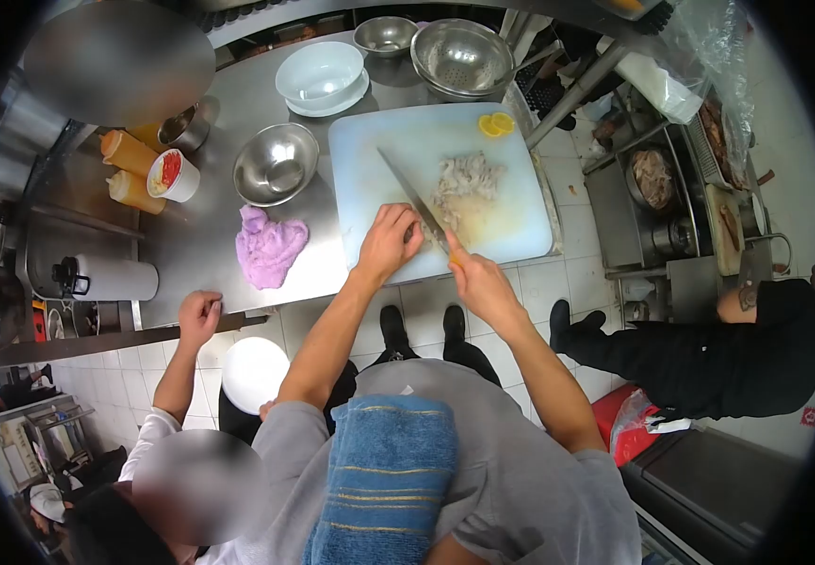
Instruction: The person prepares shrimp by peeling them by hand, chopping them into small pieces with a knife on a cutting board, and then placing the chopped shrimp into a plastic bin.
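My right hand [485, 285] is closed round the orange handle of a kitchen knife [419, 201]. The long blade points up and left across a white cutting board [362, 169]. My left hand [391, 241] rests on the board just left of the blade, its fingers curled over a small piece largely hidden beneath them. To the right of the blade lies a heap of chopped pale food [469, 179], seemingly meat or seafood, with smaller scraps near the knife. Yellow citrus slices [496, 124] sit in the board's far right corner.
Left of the board are a steel bowl [277, 164] and a purple cloth [272, 247]. Behind stand white bowls [320, 75] and a steel colander [462, 56]. A person holding a white plate [255, 375] is close on my left; another person's dark-clothed legs [700, 363] are at right.
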Available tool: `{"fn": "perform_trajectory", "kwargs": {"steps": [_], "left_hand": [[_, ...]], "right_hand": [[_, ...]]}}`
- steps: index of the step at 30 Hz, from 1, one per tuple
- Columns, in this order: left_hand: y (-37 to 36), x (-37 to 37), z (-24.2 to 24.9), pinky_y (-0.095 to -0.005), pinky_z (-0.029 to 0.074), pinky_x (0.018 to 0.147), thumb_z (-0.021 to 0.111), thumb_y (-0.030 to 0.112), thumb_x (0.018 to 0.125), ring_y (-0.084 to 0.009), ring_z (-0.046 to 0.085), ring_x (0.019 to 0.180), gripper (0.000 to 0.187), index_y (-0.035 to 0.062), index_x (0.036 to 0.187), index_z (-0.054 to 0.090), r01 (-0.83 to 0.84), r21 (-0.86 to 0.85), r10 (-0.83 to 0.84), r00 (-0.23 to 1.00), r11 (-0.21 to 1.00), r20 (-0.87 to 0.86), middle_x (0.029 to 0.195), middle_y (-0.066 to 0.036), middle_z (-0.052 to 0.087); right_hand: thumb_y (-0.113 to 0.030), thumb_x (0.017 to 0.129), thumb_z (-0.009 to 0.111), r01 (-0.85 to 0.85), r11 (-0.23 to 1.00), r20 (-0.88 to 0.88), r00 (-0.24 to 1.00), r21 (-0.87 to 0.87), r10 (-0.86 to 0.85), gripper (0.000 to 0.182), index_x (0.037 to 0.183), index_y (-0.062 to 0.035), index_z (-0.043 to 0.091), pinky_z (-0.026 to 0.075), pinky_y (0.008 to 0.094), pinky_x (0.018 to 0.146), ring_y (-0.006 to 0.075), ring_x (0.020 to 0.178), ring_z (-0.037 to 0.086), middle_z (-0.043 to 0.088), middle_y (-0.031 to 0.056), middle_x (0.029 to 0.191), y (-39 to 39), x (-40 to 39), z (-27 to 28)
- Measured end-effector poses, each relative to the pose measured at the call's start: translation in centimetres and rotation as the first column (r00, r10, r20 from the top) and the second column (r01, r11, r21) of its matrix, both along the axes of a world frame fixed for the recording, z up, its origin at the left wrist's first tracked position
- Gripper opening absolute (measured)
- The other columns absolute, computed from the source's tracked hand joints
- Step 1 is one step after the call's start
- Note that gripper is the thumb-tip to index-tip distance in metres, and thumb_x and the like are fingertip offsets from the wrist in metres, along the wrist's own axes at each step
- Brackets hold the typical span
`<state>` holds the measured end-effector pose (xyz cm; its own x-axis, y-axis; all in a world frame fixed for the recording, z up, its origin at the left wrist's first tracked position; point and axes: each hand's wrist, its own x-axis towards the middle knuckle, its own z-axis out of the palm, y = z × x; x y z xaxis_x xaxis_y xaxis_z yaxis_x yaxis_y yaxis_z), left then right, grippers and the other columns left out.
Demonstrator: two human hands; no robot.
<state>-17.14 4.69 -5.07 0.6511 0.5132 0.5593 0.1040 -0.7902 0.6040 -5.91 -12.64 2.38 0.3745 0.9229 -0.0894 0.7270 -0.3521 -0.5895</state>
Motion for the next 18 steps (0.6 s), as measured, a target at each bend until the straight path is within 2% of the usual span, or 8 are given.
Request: {"fn": "perform_trajectory", "kwargs": {"steps": [2, 5, 11, 15, 18], "left_hand": [[0.1, 0.0, 0.0, -0.0403, 0.052, 0.082, 0.069, 0.002, 0.077, -0.0324, 0.059, 0.097, 0.016, 0.0028, 0.092, 0.063, 0.018, 0.012, -0.018, 1.000, 1.000, -0.004, 0.100, -0.011, 0.064], [0.3, -0.1, 0.3, -0.0402, 0.052, 0.082, 0.069, 0.001, 0.077, -0.0324, 0.059, 0.097, 0.016, 0.0027, 0.091, 0.063, 0.027, -0.007, -0.028, 0.999, 1.000, -0.038, 0.100, -0.012, 0.064], [0.4, 0.1, -0.1, -0.0401, 0.052, 0.081, 0.069, 0.002, 0.076, -0.0319, 0.060, 0.096, 0.016, 0.0023, 0.090, 0.062, 0.031, -0.018, -0.032, 0.999, 0.999, -0.036, 0.098, -0.011, 0.064], [0.4, 0.3, -0.4, -0.0401, 0.053, 0.080, 0.070, 0.002, 0.076, -0.0315, 0.061, 0.095, 0.015, 0.0024, 0.089, 0.063, 0.018, -0.040, -0.019, 0.999, 0.999, -0.037, 0.096, -0.011, 0.064], [0.6, 0.3, -0.3, -0.0399, 0.053, 0.080, 0.070, 0.002, 0.076, -0.0312, 0.061, 0.095, 0.014, 0.0022, 0.088, 0.063, 0.014, -0.057, -0.017, 0.999, 0.998, -0.049, 0.096, -0.012, 0.065]], "right_hand": [[-0.010, 0.096, 0.058, -0.016, 0.998, 0.014, 1.000, -0.063, 0.017, 0.060, 0.152, -0.0113, 0.037, 0.050, 0.0503, 0.073, 0.0444, 0.079, 0.063, 0.065, 0.0249, 0.085, 0.2, -0.2, -0.7], [-0.012, 0.096, 0.057, -0.021, 1.000, -0.007, 1.000, -0.017, 0.021, 0.059, 0.152, -0.0101, 0.037, 0.051, 0.0539, 0.072, 0.0472, 0.078, 0.064, 0.065, 0.0264, 0.085, -0.3, -0.3, 0.3], [-0.009, 0.095, 0.058, -0.049, 0.994, -0.026, 0.999, -0.096, 0.047, 0.060, 0.151, -0.0071, 0.037, 0.049, 0.0509, 0.073, 0.0453, 0.077, 0.063, 0.064, 0.0256, 0.082, -1.9, -1.2, 3.6], [-0.010, 0.096, 0.056, -0.039, 0.999, 0.005, 0.999, -0.023, 0.039, 0.058, 0.150, -0.0052, 0.037, 0.051, 0.0536, 0.070, 0.0466, 0.077, 0.064, 0.065, 0.0270, 0.085, -0.2, -1.6, 0.6], [-0.010, 0.096, 0.056, -0.039, 0.999, -0.023, 0.999, -0.031, 0.039, 0.057, 0.150, -0.0055, 0.037, 0.051, 0.0537, 0.070, 0.0467, 0.076, 0.064, 0.065, 0.0271, 0.085, 0.3, -1.3, 1.0]]}}
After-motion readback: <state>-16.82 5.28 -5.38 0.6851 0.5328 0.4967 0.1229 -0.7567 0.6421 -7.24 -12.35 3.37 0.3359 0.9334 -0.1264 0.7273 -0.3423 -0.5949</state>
